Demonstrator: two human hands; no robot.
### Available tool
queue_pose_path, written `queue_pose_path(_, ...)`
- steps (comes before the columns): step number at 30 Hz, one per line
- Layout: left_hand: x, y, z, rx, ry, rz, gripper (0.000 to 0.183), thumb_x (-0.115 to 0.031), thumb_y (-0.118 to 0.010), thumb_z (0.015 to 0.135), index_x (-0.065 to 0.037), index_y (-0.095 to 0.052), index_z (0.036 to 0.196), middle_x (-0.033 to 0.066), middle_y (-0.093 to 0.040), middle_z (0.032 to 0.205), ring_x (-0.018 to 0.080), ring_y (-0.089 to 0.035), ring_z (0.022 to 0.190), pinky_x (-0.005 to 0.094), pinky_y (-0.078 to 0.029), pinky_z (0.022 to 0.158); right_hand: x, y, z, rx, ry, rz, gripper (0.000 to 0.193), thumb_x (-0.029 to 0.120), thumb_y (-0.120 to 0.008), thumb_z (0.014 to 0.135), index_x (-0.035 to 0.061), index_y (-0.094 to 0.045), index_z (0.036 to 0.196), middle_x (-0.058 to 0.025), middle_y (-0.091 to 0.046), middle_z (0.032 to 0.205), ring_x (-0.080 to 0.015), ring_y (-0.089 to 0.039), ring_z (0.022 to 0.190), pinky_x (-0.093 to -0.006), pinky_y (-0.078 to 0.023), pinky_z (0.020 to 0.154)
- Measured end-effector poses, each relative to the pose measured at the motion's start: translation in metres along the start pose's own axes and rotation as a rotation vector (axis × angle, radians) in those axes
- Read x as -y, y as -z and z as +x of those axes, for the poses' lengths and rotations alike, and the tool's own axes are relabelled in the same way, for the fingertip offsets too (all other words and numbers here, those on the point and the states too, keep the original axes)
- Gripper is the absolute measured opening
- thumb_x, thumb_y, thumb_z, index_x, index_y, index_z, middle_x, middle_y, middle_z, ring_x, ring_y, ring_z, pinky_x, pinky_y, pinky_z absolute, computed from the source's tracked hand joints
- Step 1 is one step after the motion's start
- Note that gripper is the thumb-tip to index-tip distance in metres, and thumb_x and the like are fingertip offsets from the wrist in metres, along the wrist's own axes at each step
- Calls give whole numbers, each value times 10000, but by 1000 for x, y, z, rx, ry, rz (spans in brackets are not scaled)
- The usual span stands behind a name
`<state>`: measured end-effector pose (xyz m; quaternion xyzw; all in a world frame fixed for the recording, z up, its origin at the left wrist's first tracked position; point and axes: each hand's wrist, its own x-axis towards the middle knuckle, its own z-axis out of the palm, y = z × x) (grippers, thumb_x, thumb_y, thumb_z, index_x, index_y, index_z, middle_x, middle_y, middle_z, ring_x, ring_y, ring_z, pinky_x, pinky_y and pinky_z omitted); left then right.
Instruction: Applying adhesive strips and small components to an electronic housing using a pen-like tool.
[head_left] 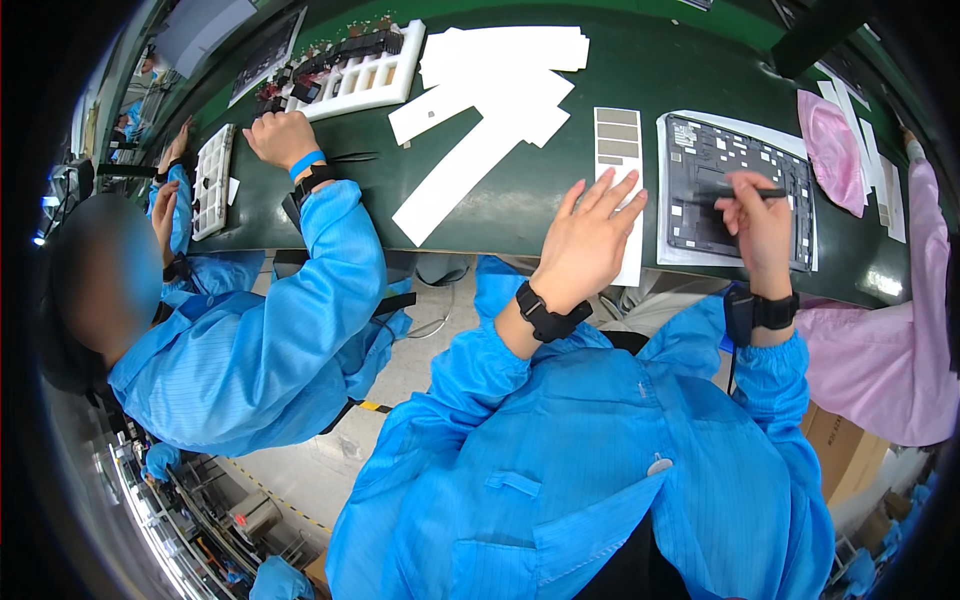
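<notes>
My left hand (588, 240) lies palm down with its fingers stretched out on a white backing strip (630, 262) that carries grey rectangular pads (618, 132). Just right of it, a flat black panel (690, 222) dotted with small white patches rests on a white sheet (663, 190). Over this panel my right hand (758, 222) is closed around a slim black tool (772, 193), whose kind I cannot make out. The tool points left, and its blurred tip is above the panel; whether it touches the surface is unclear.
White paper strips (460, 180) overlap in the middle of the green table (500, 228). Dark tweezers (355, 157) lie near a co-worker's hand (280, 138) on the left. Behind stands a white tray (408, 65) with black parts. Pink cloth (832, 150) and a pink sleeve (930, 220) are at right.
</notes>
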<state>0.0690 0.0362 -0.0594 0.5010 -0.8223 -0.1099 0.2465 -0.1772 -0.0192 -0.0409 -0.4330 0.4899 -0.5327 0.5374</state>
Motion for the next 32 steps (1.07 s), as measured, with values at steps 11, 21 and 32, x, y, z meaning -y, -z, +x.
queue_pose_path(11, -5, -7, 6, -60, 71, 29, 361, -73, -552, 905, -102, -619, 1259, 96, -554, 1366, 325, -437, 1327, 496, -334, 1085, -13, 0, -18, 129, -3, -246, 190, 125, -616, 948, -52, -642, 1013, -33, -611, 687, -95, -608, 641, -220, -490, 614)
queue_pose_path(21, -14, -3, 7, -31, 77, 50, 347, -79, -531, 915, -87, -611, 1253, 84, -527, 1389, 327, -400, 1354, 528, -320, 1092, -1, 1, -9, 282, 49, -372, 165, 126, -614, 945, -37, -620, 965, -18, -604, 776, -85, -579, 695, -234, -502, 670)
queue_pose_path(32, -34, -9, 15, 42, -3, 65, 420, -255, -618, 900, -148, -566, 1303, 76, -509, 1398, 322, -397, 1354, 588, -302, 1089, 5, 5, 3, 372, 64, -482, 159, 157, -633, 942, 1, -638, 972, -16, -620, 784, -89, -608, 694, -230, -478, 621)
